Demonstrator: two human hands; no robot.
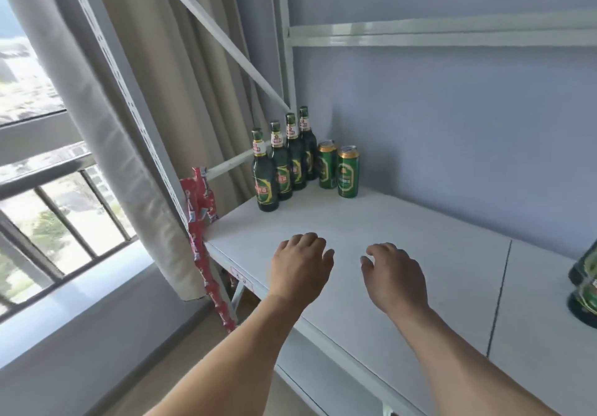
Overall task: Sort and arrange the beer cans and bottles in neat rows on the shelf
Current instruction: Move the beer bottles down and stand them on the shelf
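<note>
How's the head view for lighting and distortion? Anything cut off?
Head view: window blown out; shelf evenly lit, no glare; wide-angle bends the frame post; bottles at the right edge are cropped; both hands slightly soft.

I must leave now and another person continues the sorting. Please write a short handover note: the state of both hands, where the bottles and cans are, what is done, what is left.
Left hand and right hand: both empty, fingers loosely curled, hovering over the shelf.
Done: four bottles stand upright in one row along the left end, running toward the back corner. Two cans stand upright beside them, starting a second row.
Left: at least two more green bottles sit at the right edge, cut off by the frame; their number and pose are unclear. Bring them into the rows.
</note>
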